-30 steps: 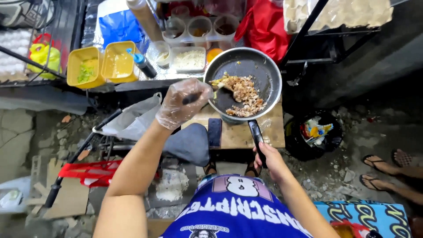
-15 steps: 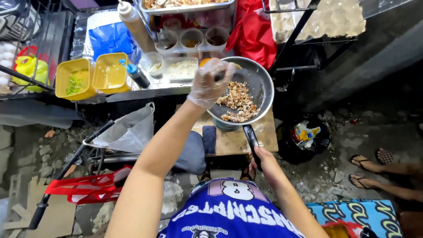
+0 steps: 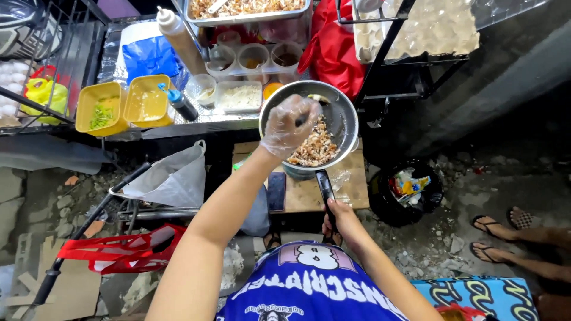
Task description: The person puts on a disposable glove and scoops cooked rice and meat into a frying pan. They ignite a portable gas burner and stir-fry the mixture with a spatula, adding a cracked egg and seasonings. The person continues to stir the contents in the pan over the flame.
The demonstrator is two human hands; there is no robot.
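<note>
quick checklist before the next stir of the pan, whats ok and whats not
1. Right hand closed on the pan handle: ok.
2. Gloved left hand has a grip on the stirring utensil: ok; its tip is hidden.
3. Frying pan sits on the wooden board: ok.
4. Chopped food inside the pan, none seen spilled: ok.
5. Phone lies close beside the pan: not ok.
6. Burner under the pan lit: cannot tell.
</note>
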